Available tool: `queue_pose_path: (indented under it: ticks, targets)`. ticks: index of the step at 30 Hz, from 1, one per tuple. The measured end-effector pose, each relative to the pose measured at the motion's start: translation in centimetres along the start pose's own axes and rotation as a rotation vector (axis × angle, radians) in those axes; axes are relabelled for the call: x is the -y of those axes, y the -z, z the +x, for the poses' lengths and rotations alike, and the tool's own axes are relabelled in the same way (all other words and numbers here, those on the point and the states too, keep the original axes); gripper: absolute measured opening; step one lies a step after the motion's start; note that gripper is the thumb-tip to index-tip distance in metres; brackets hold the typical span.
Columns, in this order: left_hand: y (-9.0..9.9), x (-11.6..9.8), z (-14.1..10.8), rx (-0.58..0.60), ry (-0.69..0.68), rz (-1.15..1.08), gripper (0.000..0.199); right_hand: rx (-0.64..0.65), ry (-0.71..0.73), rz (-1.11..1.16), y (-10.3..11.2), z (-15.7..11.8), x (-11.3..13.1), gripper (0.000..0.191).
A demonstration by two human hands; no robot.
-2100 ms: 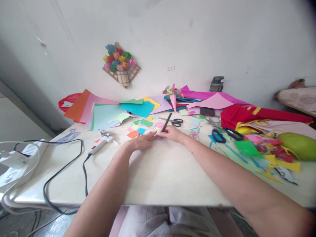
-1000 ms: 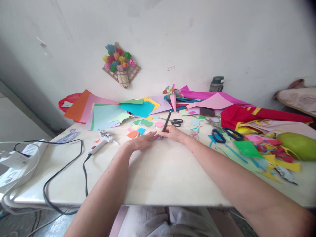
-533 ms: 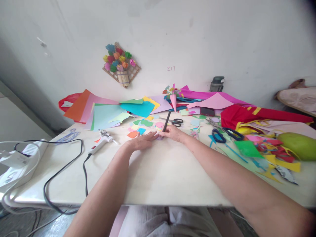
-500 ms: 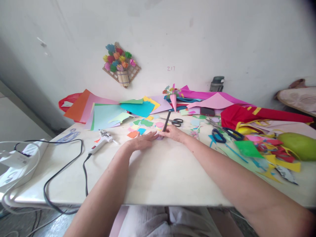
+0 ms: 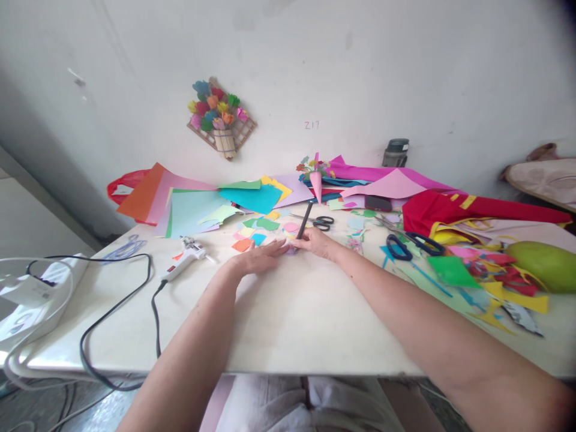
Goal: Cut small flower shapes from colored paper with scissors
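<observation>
My right hand (image 5: 318, 243) grips a black pen (image 5: 305, 219), which stands tilted with its upper end leaning away to the right. The pen's lower tip is hidden by my fingers. My left hand (image 5: 260, 257) lies flat with its fingers stretched out, the tips beside a small pale purple paper piece (image 5: 291, 251) that is mostly covered. Just beyond the hands are an orange paper scrap (image 5: 242, 245), a blue scrap (image 5: 258, 239), a green scrap (image 5: 267, 224) and a pink paper circle (image 5: 291, 227). Small black-handled scissors (image 5: 323, 223) rest behind the pen.
A glue gun (image 5: 186, 262) with its cord lies left, near a white power strip (image 5: 58, 291). Larger scissors (image 5: 414, 245) and coloured scraps (image 5: 454, 271) spread on the right. Paper sheets (image 5: 193, 210) and a pink paper cone with flowers (image 5: 316, 185) line the wall.
The pen's upper end has tipped slightly to the right in my right hand. My left hand stays in place.
</observation>
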State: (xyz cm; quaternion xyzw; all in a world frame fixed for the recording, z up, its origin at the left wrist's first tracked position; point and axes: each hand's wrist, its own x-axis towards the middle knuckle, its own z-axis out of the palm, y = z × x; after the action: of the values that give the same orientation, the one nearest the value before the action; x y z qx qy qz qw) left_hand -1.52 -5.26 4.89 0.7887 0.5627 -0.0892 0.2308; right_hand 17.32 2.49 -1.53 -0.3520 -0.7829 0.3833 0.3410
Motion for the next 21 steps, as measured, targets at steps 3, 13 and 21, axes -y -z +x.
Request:
queue_pose_path:
  ticks: [3,13,21]
  targets:
    - [0.01,0.02,0.01,0.009,0.003,-0.004,0.081,0.003,-0.008,0.012,-0.15,0.07,-0.10,0.022]
    - [-0.05,0.21,0.15,0.004,0.002,-0.009,0.083,0.005,-0.003,0.026,-0.42,0.29,-0.57,0.021]
    - [-0.03,0.07,0.15,0.005,0.029,-0.034,0.083,0.010,-0.009,0.005,-0.31,0.16,-0.19,0.020]
